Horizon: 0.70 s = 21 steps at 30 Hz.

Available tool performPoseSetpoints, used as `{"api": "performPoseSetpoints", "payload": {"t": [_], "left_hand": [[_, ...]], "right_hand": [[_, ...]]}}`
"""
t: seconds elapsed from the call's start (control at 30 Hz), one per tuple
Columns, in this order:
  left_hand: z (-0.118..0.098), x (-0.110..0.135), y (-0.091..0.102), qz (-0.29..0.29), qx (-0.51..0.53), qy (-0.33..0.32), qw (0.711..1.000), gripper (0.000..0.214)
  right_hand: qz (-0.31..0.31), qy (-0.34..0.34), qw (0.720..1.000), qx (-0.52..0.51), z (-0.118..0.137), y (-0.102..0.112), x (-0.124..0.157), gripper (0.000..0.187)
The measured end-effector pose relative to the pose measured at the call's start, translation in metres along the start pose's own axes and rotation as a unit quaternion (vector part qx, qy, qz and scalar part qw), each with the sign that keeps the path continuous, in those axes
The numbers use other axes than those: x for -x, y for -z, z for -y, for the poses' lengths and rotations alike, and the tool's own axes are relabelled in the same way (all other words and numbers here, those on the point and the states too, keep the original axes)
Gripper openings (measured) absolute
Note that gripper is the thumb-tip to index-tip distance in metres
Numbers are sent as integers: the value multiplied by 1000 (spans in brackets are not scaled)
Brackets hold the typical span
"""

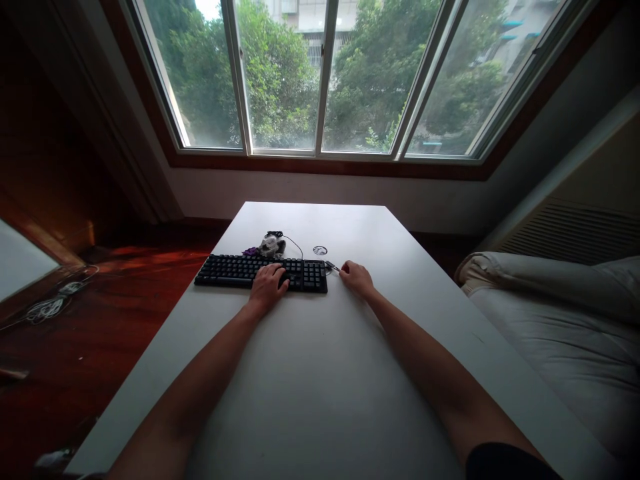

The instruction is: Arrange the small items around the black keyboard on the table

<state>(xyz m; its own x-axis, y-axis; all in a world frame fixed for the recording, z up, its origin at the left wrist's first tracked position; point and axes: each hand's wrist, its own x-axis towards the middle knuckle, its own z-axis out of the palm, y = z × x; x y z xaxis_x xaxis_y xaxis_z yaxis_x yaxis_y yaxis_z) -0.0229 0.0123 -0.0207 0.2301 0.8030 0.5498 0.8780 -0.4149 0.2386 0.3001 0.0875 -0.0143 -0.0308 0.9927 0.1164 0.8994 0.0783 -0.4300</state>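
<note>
Bare forearms nearest, reaching over the white table. Black keyboard sits toward the far edge, its left end right by the table's left edge. Left hand palm-down on the keys; can't tell if it's gripping anything. Right hand just off the keyboard's right end, fingertips pinched on a thin dark item, too small to ID. Behind keyboard, toward far edge: grey-white bundle, purple piece, black cord, small round item. Sofa off the table's right edge, window beyond far edge.
</note>
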Motion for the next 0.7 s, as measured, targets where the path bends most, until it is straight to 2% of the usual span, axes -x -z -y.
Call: {"api": "performPoseSetpoints", "payload": {"t": [0.17,0.5,0.6,0.7], "left_hand": [[-3,0,1,0,4,3,1000,30],[-3,-1,2,5,2,4,1000,31],[-3,-1,3,5,17,-10,1000,32],[-4,-2,6,2,27,-16,1000,34]], "right_hand": [[-49,-47,994,-82,-5,-5,-7,20],[-103,20,974,-199,-10,-13,2,31],[-107,39,950,-290,-3,-14,6,35],[-84,68,910,-401,8,-16,12,37]]}}
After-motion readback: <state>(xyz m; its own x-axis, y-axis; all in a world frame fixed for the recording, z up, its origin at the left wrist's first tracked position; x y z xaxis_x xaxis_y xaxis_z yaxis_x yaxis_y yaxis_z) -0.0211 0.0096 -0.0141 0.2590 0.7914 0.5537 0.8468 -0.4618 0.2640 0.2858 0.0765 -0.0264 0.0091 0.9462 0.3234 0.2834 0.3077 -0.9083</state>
